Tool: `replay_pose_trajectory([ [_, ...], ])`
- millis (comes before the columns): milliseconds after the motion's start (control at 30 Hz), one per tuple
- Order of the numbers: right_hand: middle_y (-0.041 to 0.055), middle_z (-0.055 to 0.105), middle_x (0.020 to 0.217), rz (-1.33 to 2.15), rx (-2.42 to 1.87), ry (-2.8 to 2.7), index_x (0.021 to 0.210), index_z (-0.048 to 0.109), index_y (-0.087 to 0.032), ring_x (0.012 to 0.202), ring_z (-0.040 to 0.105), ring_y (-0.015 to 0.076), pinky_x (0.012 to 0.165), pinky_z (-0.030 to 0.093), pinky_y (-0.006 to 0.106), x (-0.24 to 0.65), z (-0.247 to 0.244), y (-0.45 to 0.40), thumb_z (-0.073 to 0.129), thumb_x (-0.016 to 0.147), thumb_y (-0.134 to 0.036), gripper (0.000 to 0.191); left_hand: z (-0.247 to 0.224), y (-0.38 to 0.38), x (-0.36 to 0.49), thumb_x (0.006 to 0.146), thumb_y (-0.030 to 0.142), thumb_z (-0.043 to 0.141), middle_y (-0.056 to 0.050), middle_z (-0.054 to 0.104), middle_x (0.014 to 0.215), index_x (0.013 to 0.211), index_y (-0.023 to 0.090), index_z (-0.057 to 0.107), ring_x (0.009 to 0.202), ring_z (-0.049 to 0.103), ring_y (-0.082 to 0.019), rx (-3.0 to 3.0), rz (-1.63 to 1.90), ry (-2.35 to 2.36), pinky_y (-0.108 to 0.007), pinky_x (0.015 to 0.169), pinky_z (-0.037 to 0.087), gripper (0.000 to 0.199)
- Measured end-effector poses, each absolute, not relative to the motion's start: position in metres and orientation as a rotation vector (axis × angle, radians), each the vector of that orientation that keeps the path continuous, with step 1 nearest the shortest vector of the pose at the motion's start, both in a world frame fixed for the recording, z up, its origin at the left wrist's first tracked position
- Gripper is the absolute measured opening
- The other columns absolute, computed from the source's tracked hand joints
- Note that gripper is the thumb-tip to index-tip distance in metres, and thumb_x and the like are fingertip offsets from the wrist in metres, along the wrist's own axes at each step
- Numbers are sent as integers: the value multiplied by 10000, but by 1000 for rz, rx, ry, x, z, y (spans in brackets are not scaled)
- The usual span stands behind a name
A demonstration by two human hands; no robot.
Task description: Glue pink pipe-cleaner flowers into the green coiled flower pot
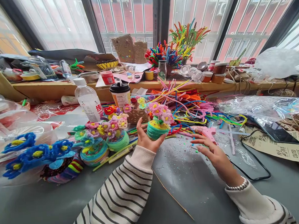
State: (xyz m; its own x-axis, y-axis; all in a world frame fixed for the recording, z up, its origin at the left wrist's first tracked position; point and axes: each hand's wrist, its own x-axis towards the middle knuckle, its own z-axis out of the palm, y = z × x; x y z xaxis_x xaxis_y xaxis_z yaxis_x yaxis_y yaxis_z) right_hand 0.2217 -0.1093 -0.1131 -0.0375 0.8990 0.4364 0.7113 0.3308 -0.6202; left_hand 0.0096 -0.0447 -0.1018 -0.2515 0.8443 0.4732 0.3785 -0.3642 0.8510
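My left hand (149, 142) is wrapped around a small teal pot (157, 131), with its thumb on the right side and fingers on the left. Pink pipe-cleaner flowers (161, 113) with green leaves rise from its yellow top. Over the table to the right, my right hand (212, 154) is open, fingers spread and holding nothing. Just beyond its fingertips lies a pink glue gun (209, 134), partly hidden by the hand. Left of my left hand stand a green flower pot (118, 141) and a striped flower pot (94, 153); a pot with blue flowers (37, 153) lies tilted.
Loose pipe cleaners (189, 103) pile up behind the hands. A water bottle (88, 101) and a lidded cup (120, 94) stand back left. A black cable (258, 178), a phone (278, 132) and sandpaper sheets (276, 147) lie right. A thin stick (172, 193) lies in front.
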Motion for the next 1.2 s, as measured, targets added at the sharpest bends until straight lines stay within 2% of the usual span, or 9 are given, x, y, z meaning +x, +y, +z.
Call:
replay_pose_trajectory([
  [100, 80, 577, 1049, 122, -1431, -1843, 852, 633, -222, 934, 541, 209, 716, 467, 343, 221, -115, -106, 480, 793, -347, 206, -102, -44, 9, 461, 386, 729, -83, 493, 995, 1247, 202, 227, 919, 537, -220, 1638, 1657, 1457, -427, 819, 418, 951],
  [200, 61, 601, 910, -222, -1376, -2042, 780, 651, -227, 868, 525, 198, 762, 431, 363, 217, -122, -102, 520, 783, -279, 141, -101, -45, 10, 471, 389, 724, -77, 497, 986, 1247, 206, 219, 883, 549, -211, 1638, 1647, 1446, -428, 810, 423, 944],
  [300, 37, 615, 823, -408, -1350, -2205, 765, 653, -225, 822, 513, 179, 716, 414, 318, 212, -125, -98, 523, 786, -207, 133, -101, -46, 10, 475, 402, 720, -77, 501, 989, 1249, 207, 215, 853, 556, -202, 1636, 1638, 1458, -433, 805, 425, 945],
  [633, 19, 612, 701, -726, -1317, -2346, 722, 641, -192, 722, 506, 164, 652, 322, 298, 201, -120, -99, 526, 762, -94, 156, -106, -41, 8, 456, 409, 727, -105, 485, 1020, 1261, 177, 213, 921, 529, -221, 1644, 1640, 1463, -415, 800, 432, 983],
  [767, 14, 609, 692, -635, -1306, -2268, 712, 625, -189, 703, 507, 157, 652, 333, 296, 203, -121, -99, 519, 774, -117, 142, -107, -42, 8, 467, 405, 725, -100, 492, 1010, 1271, 179, 189, 873, 540, -205, 1670, 1665, 1427, -413, 793, 440, 993],
  [933, 28, 601, 759, -247, -1336, -1983, 761, 589, -193, 759, 515, 161, 704, 393, 308, 208, -111, -99, 516, 784, -241, 90, -106, -44, 10, 485, 368, 724, -117, 496, 1047, 1285, 173, 186, 899, 537, -218, 1871, 1809, 1407, -404, 783, 456, 983],
  [1200, 30, 553, 810, 173, -1373, -1709, 771, 515, -204, 753, 483, 156, 647, 393, 289, 188, -59, -100, 472, 799, -336, 142, -106, -47, 12, 537, 372, 692, -141, 521, 1051, 1275, 140, 217, 948, 538, -249, 2129, 1938, 1418, -440, 829, 441, 907],
])
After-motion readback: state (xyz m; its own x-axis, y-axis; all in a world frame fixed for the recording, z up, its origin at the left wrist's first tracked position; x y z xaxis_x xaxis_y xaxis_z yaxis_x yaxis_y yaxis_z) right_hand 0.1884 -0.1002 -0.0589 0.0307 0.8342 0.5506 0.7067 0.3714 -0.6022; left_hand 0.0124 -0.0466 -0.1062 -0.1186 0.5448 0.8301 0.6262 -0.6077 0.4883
